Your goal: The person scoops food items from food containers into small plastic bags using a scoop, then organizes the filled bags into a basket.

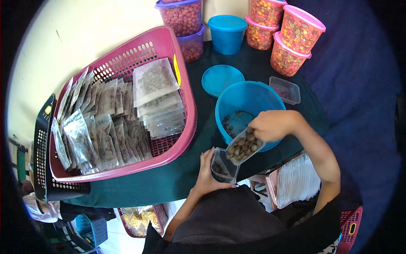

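My left hand [205,175] is closed round a clear pouch [226,168], holding its mouth open at the table's front edge. A few dark bits show inside the pouch. My right hand [274,125] grips a small clear plastic tub [244,146] full of brownish-green pieces, tilted with its lower rim right at the pouch's mouth. Behind it stands a blue bucket [249,95], with some dark pieces left on its bottom. The bucket's front rim is partly hidden by my right hand and the tub.
Left, a large maroon basket [186,122] holds many filled pouches. A blue lid [223,79] and a clear plastic box [284,91] lie by the bucket. Lidded tubs [296,34] and a closed blue bucket [227,36] line the back. A stack of white sheets [298,182] sits below the table edge.
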Demonstrator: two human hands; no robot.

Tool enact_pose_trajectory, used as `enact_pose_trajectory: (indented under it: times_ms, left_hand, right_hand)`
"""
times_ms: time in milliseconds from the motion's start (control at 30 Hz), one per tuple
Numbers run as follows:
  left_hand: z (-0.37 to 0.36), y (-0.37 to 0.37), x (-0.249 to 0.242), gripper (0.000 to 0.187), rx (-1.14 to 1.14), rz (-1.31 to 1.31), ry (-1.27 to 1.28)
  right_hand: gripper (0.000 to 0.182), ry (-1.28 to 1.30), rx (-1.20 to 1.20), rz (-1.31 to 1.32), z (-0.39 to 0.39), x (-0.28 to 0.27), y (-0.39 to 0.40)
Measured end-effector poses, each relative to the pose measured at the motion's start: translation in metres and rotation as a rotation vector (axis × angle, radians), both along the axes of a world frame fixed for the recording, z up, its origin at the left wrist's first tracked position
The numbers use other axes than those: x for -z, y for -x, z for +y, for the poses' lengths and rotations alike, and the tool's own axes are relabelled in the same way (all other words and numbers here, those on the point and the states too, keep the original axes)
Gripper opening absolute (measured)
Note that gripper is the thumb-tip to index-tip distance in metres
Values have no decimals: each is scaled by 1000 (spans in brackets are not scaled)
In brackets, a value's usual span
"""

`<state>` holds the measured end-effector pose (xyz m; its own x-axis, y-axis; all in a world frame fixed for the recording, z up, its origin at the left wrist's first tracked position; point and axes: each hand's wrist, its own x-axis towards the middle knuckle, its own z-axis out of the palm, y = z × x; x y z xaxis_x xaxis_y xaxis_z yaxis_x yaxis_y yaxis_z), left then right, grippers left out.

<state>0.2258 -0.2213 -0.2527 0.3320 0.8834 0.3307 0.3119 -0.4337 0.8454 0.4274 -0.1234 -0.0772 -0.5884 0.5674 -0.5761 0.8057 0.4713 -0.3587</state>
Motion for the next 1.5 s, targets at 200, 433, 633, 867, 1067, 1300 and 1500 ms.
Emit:
enact_pose_trajectory:
  times_ms: [200, 433, 633, 867, 1067, 1300, 1500]
  left_hand:
    - [9, -9, 29, 114, 10, 40, -53]
    - [13, -17, 47, 18, -686, -441, 624]
    - [-10, 3, 1, 109, -81, 45, -14]
    - [-25, 2, 17, 112, -136, -130, 101]
    - [-24, 3, -4, 105, -121, -53, 85]
    - [-33, -6, 1, 108, -213, -261, 91]
    - [-35, 4, 13, 99, -188, -136, -11]
  right_hand:
    - [22, -751, -539, -740, -74, 35, 89]
    - [16, -559, -323, -646, -79, 10, 101]
    - [22, -549, -139, -292, -19, -43, 28]
    - [22, -391, -40, -398, 79, 104, 2]
    - [19, -305, 22, -507, 87, 124, 34]
    - [13, -656, -313, -508, 43, 145, 58]
    - [16, -200, -469, 40, 17, 117, 22]
